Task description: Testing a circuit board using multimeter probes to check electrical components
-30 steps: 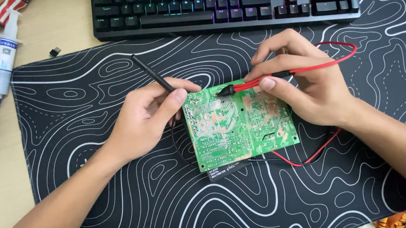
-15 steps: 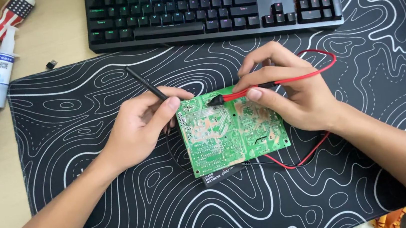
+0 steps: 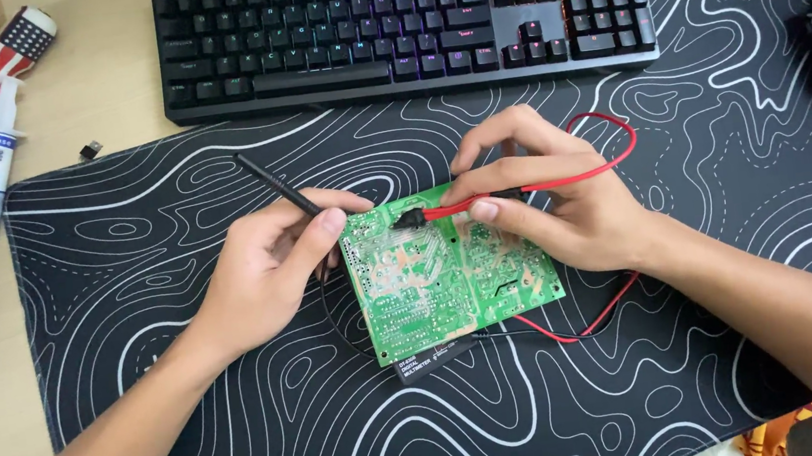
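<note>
Green circuit board (image 3: 451,273) lies mid-frame on the black patterned mat (image 3: 176,242), solder side up. At 9 o'clock of it, the left hand (image 3: 265,273) pinches a black probe (image 3: 276,184). At 2 o'clock, the right hand (image 3: 554,197) pinches a red probe (image 3: 484,203), tip on the board's upper edge. A keyboard (image 3: 404,17) sits at 12 o'clock.

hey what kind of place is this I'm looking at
Most likely a home desk used as an electronics repair bench. A backlit keyboard and patterned desk mat mark the desk; the left hand and right hand hold probes on a green circuit board, with a screwdriver nearby.
</note>
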